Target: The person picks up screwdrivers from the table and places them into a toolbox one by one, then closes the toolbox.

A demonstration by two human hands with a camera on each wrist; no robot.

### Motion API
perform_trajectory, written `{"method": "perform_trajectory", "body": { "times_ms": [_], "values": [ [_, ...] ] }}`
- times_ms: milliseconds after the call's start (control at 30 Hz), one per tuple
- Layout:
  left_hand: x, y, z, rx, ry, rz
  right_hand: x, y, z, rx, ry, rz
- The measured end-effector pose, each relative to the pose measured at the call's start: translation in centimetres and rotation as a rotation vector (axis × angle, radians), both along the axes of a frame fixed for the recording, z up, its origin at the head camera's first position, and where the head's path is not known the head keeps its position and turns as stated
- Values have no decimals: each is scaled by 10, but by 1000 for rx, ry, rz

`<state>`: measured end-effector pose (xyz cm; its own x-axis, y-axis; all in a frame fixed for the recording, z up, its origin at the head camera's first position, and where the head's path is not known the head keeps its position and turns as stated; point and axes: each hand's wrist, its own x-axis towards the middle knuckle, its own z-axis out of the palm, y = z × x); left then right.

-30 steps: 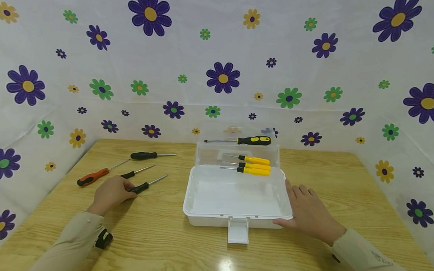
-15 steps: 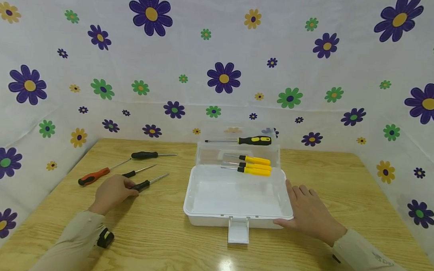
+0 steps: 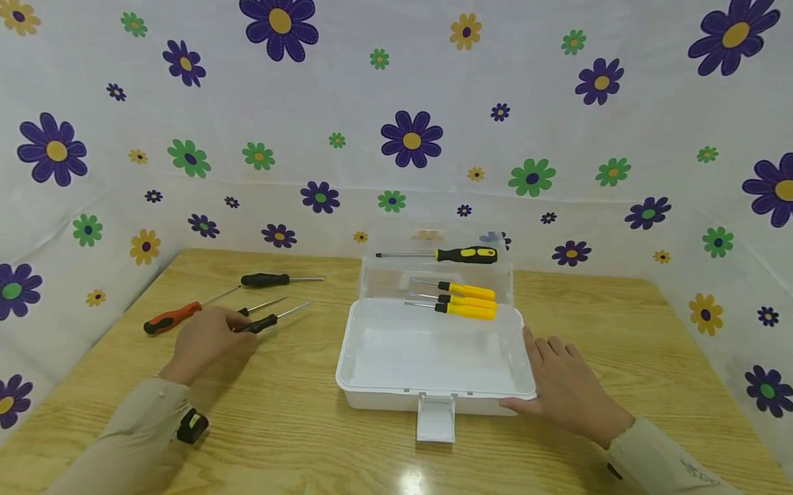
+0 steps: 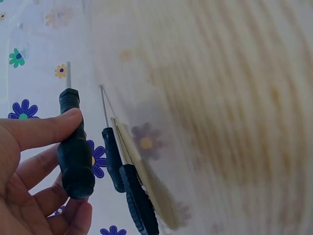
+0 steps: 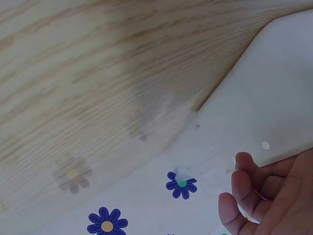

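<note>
My left hand (image 3: pixel 206 343) pinches a black-handled screwdriver (image 4: pixel 74 154) between thumb and fingers. In the left wrist view its handle stands upright, with part of the shaft above. Just behind it lies a second, slimmer black screwdriver (image 3: pixel 266 306), its handle partly hidden by the hand. A white plastic toolbox (image 3: pixel 378 400) stands with its clear lid (image 3: pixel 385 283) tipped back and its latch (image 3: pixel 435 420) hanging in front. My right hand (image 3: pixel 565 388) rests against the box's right side, thumb at the front corner. In the right wrist view its fingers look loosely bent beside the white wall (image 5: pixel 279 98).
An orange-and-black screwdriver (image 3: pixel 174 318) and another black one (image 3: pixel 266 280) lie at the table's left. Several yellow-handled screwdrivers (image 3: pixel 466 310) and a black-and-yellow one (image 3: pixel 467 255) lie in the lid. Flowered cloth (image 3: pixel 349 93) surrounds the wooden table (image 3: pixel 285 433).
My left hand has risen slightly, taking the screwdriver up and a little away from me, closer to the slimmer black one. The right hand has stayed at the box.
</note>
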<state>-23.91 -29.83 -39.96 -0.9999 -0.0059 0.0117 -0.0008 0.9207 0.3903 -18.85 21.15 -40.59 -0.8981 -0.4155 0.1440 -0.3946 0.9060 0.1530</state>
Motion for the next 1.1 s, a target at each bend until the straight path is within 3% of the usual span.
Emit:
{"method": "perform_trajectory", "body": {
  "times_ms": [300, 733, 1100],
  "values": [
    [-4, 3, 4, 20, 112, -7, -1, 0, 0, 3, 10, 6],
    [-4, 8, 4, 170, 299, -4, -1, 0, 0, 1, -2, -3],
    [-3, 22, 9, 255, 431, -51, -1, 0, 0, 6, 7, 2]
  ]
}}
